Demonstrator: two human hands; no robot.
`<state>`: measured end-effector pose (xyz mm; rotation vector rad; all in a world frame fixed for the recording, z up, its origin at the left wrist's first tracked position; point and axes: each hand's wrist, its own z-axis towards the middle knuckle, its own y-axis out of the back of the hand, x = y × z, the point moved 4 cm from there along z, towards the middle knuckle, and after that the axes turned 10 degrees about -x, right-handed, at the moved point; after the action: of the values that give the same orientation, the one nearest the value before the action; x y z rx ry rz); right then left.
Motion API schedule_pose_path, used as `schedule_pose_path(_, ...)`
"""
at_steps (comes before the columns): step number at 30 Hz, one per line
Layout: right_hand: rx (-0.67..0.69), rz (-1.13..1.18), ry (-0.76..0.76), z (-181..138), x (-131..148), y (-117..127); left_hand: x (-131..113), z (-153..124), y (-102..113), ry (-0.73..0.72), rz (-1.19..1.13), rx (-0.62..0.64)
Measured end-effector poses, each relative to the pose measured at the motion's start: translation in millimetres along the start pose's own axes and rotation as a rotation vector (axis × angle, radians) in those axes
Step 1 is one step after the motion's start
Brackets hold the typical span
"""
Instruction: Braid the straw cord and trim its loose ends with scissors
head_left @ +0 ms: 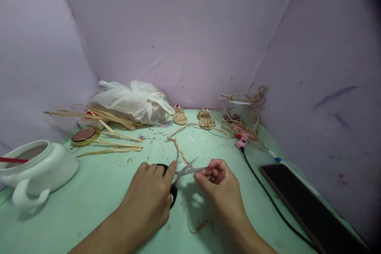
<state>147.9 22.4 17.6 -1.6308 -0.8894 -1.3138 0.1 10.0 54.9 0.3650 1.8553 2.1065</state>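
Two forearms [114, 222] cut off, left fingers [170, 172] clamped on half-hidden scissors [181, 173], right fingers [218, 164] pinched together, contents unclear

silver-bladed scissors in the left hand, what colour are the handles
The looped handles are black, clearest in the head view.

A pale green tabletop [110, 190], flecked with small scraps [191, 139]. I see a white handled pot [61, 168] on the left, a round lidded tin [85, 135] and straw-coloured strips [111, 149] beyond it. Along the back: a tied white plastic bag [133, 107], two woven sole-shaped pieces [179, 116], twine [180, 152] and a pink corded tool [242, 137]. At right lies a dark flat-screened device [300, 202].
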Motion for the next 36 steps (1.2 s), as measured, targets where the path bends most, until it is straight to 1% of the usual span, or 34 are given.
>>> schedule_pose_path(2, -0.012, -0.028, 0.088, -3.6, 4.2, 0.2, -0.8, -0.5, 0.1, 0.010, -0.014, 0.019)
schedule_pose_path(5, 0.002, -0.063, 0.155, -6.9, 6.5, 0.1, -0.1, -0.6, -0.2, 0.018, -0.046, 0.030)
schedule_pose_path(14, 0.046, -0.112, 0.207, -4.2, 1.4, -2.4, 6.8, -0.1, -10.7, 0.029, -0.157, 0.101)
schedule_pose_path(18, 0.042, -0.118, 0.223, -4.0, 0.8, -0.6, 7.4, -1.8, -4.0, 0.043, -0.256, 0.133)
schedule_pose_path(20, 0.024, -0.115, 0.222, -3.8, 1.4, 0.7, 10.5, -0.8, 2.6, 0.077, -0.336, 0.135)
schedule_pose_path(22, -0.001, -0.118, 0.187, -2.5, 0.5, 1.9, 17.2, 2.1, 9.5, 0.143, -0.391, 0.083)
schedule_pose_path(24, -0.017, -0.126, 0.114, -0.3, -3.1, 2.2, 25.8, 6.0, 14.9, 0.222, -0.410, -0.013)
schedule_pose_path(25, -0.012, -0.132, 0.071, 0.9, -5.7, 1.8, 29.8, 7.7, 16.2, 0.257, -0.410, -0.056)
schedule_pose_path(27, 0.021, -0.151, -0.006, 2.8, -11.8, 0.2, 35.6, 10.1, 15.0, 0.312, -0.394, -0.100)
schedule_pose_path(29, 0.054, -0.170, -0.088, 3.6, -18.1, -1.4, 38.4, 11.4, 10.3, 0.331, -0.366, -0.089)
schedule_pose_path(31, 0.076, -0.170, -0.173, 3.0, -22.6, -2.7, 39.3, 11.8, 3.9, 0.329, -0.330, -0.050)
schedule_pose_path(36, 0.151, -0.048, -0.385, -2.4, -23.6, -9.2, 36.8, 12.1, -10.4, 0.261, -0.273, 0.013)
